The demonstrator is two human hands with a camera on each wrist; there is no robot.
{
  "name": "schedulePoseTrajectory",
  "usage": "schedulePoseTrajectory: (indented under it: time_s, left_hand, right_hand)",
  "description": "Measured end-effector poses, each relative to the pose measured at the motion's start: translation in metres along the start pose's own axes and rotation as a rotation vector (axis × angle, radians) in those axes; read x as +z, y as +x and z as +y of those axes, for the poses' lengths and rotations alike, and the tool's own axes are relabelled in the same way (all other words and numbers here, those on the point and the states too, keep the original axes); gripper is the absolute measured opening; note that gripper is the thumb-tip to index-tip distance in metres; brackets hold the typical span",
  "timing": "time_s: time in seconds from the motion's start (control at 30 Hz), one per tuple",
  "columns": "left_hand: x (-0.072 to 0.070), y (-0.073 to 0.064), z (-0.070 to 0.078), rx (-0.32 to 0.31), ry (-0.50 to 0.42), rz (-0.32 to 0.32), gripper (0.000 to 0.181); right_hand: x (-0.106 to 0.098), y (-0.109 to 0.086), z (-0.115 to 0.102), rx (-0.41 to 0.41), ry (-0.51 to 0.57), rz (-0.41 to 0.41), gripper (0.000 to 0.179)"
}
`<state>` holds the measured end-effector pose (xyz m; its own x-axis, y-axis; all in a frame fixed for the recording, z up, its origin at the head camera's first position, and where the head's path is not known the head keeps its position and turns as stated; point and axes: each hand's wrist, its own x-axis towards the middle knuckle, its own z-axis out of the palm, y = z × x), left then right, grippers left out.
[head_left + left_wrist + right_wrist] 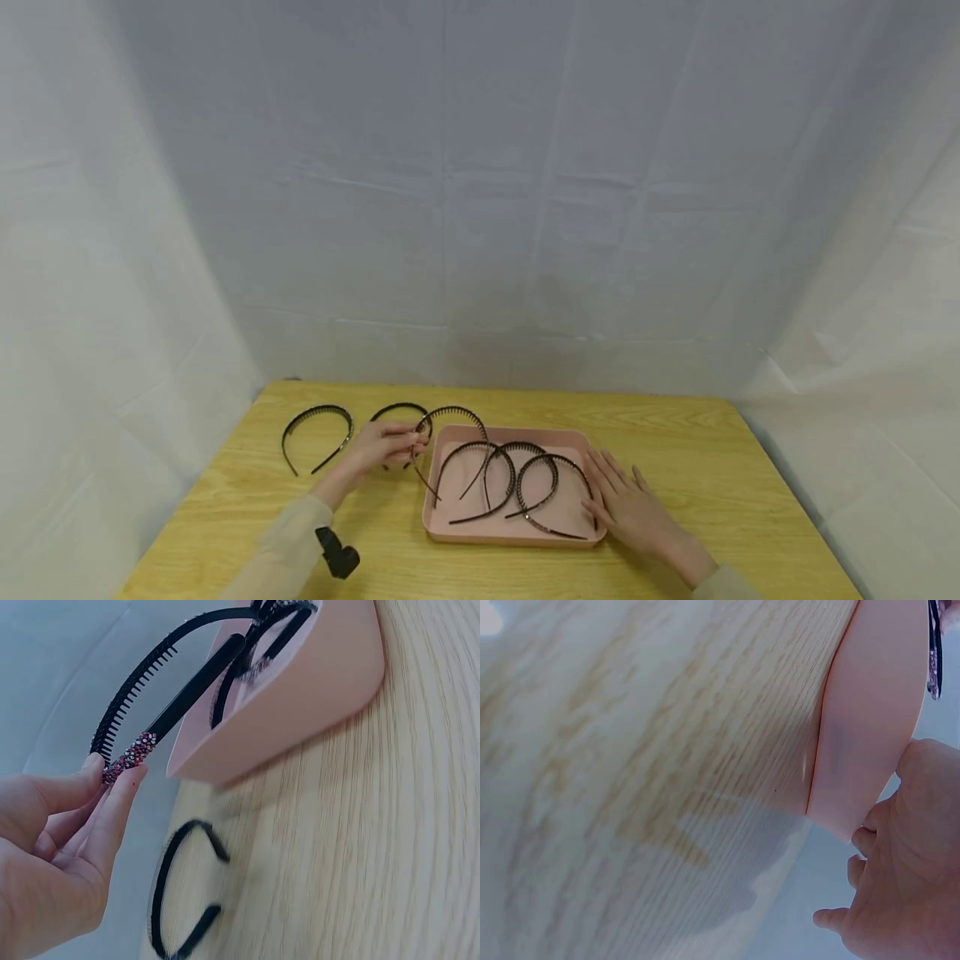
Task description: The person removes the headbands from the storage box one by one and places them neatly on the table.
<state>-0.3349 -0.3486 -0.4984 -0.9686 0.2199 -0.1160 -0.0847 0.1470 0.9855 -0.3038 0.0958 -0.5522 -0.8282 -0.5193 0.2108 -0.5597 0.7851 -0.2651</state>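
Note:
My left hand (384, 445) pinches a black toothed headband (180, 701) by its side, at a band of pink and silver stones. In the head view this headband stands over the left end of the pink tray (517, 540), its tips reaching across the rim. Several more black headbands (558, 457) lie overlapping inside the tray. Against the tray's right end rests my right hand (633, 507), fingers extended along the rim; the right wrist view shows the palm (911, 862) beside the tray wall.
Left of the tray on the wooden table (375, 550) lie two other headbands: one at the far left (347, 427), one behind my left hand (401, 406). White cloth (480, 208) hangs behind the table and on both sides.

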Motion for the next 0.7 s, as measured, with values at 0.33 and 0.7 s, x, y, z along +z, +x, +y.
schedulePoseTrajectory:
  time_s: [0.33, 0.7]
  left_hand:
    - [-0.041, -0.021, -0.009, -0.003, 0.009, -0.001, 0.055]
    - [-0.082, -0.05, -0.015, -0.019, 0.023, -0.03, 0.06]
  right_hand:
    - [0.002, 0.002, 0.001, -0.002, -0.019, -0.001, 0.066]
    - [0.001, 0.0, 0.001, -0.015, -0.014, -0.001, 0.066]
